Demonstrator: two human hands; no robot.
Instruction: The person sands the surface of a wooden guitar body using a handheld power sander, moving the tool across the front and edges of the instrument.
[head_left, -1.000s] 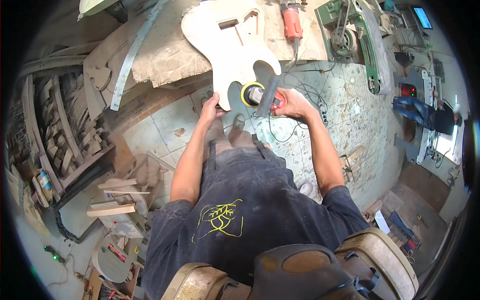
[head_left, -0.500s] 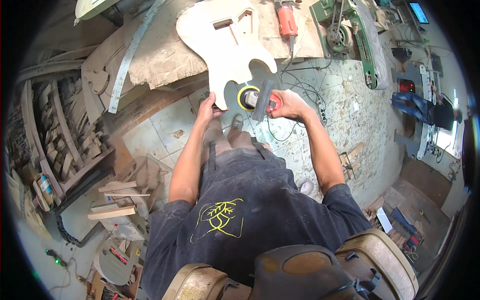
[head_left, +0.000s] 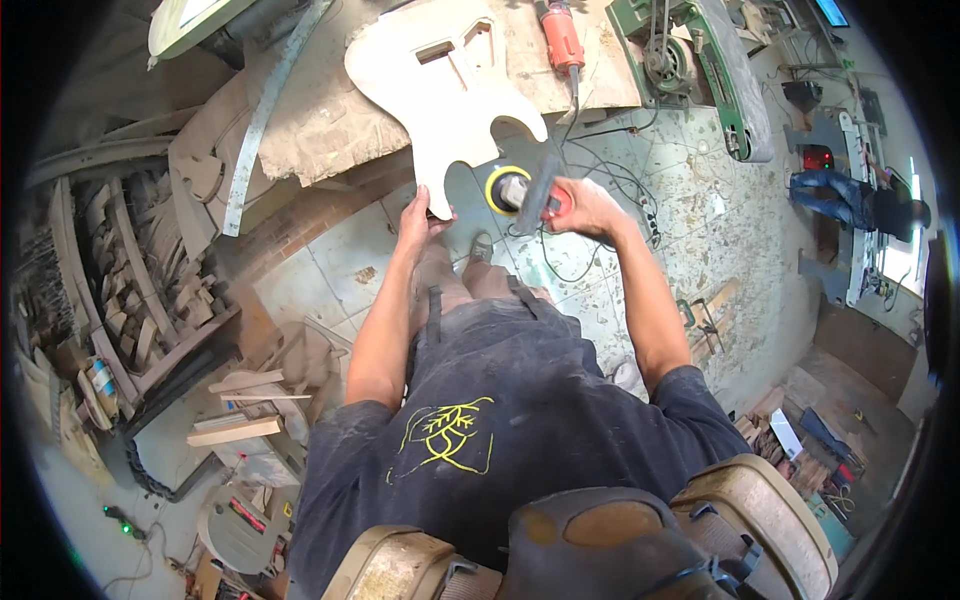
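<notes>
A pale wooden guitar body [head_left: 430,95] with cut-out cavities lies on the bench, its near end jutting past the bench edge. My left hand [head_left: 422,220] is closed round the tip of the body's longer horn. In my right hand [head_left: 592,210] is a red-handled power sander [head_left: 512,190] with a grey neck and a yellow-rimmed round pad. A dark bar-shaped part crosses the tool in front of my fingers. The pad stands beside the horns, close to the wood's edge; whether it touches cannot be made out.
A red corded grinder [head_left: 562,40] and a green belt machine [head_left: 705,70] occupy the bench's right. Cables [head_left: 620,180] trail over the floor. Wood offcuts [head_left: 150,300] fill a rack at left. Another person [head_left: 870,205] stands far right.
The sander has shifted slightly right, away from the guitar body, and its pad has turned a little. My left hand keeps its hold on the horn. The whole view has rotated slightly.
</notes>
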